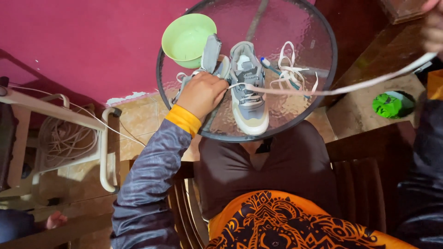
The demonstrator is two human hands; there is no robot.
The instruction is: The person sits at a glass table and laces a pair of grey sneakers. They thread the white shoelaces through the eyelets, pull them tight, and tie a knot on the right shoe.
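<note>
While left hand [201, 93] fingers press the sneaker [248, 87], right hand [434, 27] fingers pinch its taut lace [341, 87]

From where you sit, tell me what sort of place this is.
Probably a home patio or porch, not a workshop. A small round glass table stands on a tiled floor by a magenta painted wall; the left hand rests at a sneaker beside a green bowl.

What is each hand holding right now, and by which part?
Right hand pulls a white shoelace taut by its far end. Left hand steadies the grey sneaker at its side.
</note>
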